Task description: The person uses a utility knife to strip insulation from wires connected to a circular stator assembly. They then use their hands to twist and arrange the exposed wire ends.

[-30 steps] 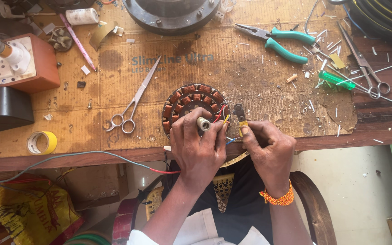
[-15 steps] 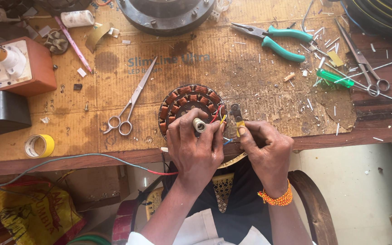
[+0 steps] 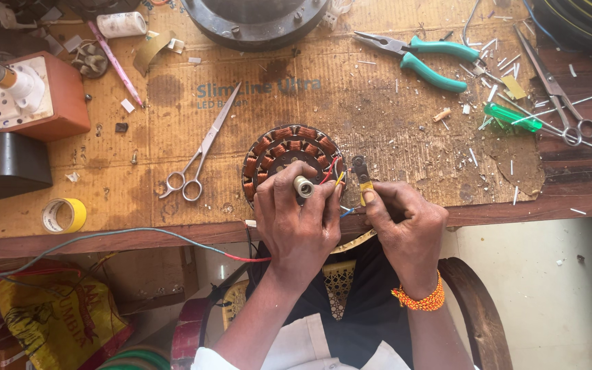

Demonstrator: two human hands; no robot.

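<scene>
A person seated at a cardboard-covered wooden workbench is working on a round motor stator wound with copper-coloured coils, lying at the bench's near edge, at six o'clock from the dark round metal housing. The left hand is closing its fingers around a small pale cylindrical spindle at the stator's six o'clock rim. The right hand, just at three o'clock of the left, is gripping a yellow-handled wire stripper in a tight fist, its dark head pointing to twelve o'clock beside the red, yellow and blue wires. Steel scissors are lying at nine o'clock of the stator, green-handled pliers at two o'clock, and a yellow tape roll far off at nine o'clock.
</scene>
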